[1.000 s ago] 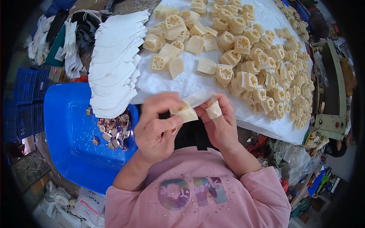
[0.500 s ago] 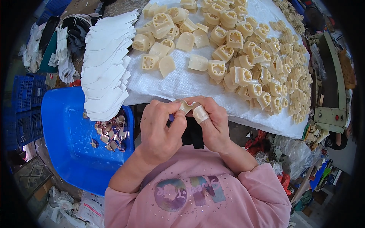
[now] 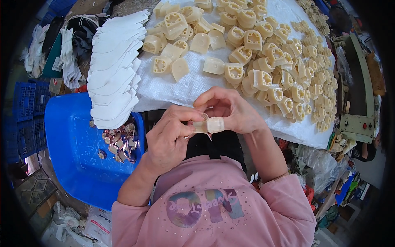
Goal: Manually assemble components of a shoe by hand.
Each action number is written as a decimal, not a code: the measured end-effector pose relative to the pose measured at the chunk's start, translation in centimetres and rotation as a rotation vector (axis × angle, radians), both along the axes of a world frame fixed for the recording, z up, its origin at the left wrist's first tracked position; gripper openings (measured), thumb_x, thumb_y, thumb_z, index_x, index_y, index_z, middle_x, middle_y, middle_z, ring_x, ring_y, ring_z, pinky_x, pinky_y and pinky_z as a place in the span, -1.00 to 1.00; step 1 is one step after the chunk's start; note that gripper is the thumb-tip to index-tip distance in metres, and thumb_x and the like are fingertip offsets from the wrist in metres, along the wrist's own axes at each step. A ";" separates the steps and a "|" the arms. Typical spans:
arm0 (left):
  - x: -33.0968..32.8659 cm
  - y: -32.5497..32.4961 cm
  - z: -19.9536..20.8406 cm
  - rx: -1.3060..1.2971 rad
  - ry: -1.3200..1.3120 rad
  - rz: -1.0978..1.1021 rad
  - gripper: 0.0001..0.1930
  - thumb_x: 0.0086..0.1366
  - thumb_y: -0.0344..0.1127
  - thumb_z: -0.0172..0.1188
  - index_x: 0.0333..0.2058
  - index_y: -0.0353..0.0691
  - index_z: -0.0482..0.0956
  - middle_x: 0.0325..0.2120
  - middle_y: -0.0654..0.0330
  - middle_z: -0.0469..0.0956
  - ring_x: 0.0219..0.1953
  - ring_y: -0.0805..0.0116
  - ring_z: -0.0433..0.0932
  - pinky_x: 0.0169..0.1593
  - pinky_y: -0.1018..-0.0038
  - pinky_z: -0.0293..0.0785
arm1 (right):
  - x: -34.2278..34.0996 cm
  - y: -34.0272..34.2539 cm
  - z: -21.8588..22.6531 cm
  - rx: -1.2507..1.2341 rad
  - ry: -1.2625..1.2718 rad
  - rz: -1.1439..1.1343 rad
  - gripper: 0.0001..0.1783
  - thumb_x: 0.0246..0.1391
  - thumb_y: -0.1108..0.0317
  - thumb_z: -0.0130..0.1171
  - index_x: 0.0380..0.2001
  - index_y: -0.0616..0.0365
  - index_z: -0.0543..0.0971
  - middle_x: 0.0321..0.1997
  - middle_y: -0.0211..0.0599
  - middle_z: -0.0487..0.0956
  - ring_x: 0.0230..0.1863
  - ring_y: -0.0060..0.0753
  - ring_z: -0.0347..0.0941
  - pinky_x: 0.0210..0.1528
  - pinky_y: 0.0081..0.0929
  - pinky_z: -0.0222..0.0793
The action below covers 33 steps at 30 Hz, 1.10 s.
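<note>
Between my hands, just off the near edge of the white cloth, is a small curved cream strip [image 3: 200,126]. My left hand [image 3: 166,136] pinches it at its left end, fingers closed. My right hand [image 3: 236,111] meets its other end, with the thumb pressed against it and the fingers curled above. A pale wrap [image 3: 215,124] shows around the right thumb. My fingers hide part of the strip, so its full shape is unclear. Beyond my hands lie loose cream plastic shoe heels [image 3: 214,66], some showing their hollow, ribbed side.
White strips [image 3: 115,70] lie overlapped in a long stack at the table's left. Below it stands a blue plastic tub [image 3: 74,152] holding several small shiny pieces [image 3: 122,142]. More heels [image 3: 300,70] cover the cloth's right side. A green metal machine [image 3: 358,123] is at far right.
My right hand has turned and risen slightly, its fingers now lifted above the thumb. The left hand has moved slightly lower. The strip between them has tilted; heels on the cloth look unmoved.
</note>
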State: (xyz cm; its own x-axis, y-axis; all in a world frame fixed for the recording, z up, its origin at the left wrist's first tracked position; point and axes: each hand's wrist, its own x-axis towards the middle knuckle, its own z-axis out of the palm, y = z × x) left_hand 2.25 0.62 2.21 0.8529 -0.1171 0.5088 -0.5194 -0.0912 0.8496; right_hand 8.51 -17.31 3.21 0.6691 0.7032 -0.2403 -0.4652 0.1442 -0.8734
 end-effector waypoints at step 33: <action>0.3 -0.6 1.2 0.273 0.076 0.355 -0.89 0.04 -0.50 0.29 -0.44 -0.24 0.55 -0.26 0.09 0.48 -0.21 0.25 0.43 -0.26 0.46 0.39 | -1.4 1.5 0.0 -0.387 -1.245 -0.425 -0.87 -0.08 0.47 0.16 -0.43 0.10 0.42 -0.29 -0.34 0.38 -0.21 -0.25 0.21 -0.10 -0.36 0.11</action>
State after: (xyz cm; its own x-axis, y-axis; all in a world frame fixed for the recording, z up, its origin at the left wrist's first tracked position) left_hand 2.56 0.03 3.43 0.8983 0.0681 0.4340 -0.3524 -0.4782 0.8044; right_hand 7.16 -15.82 3.25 0.7304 0.4175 0.5406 0.6676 -0.2693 -0.6941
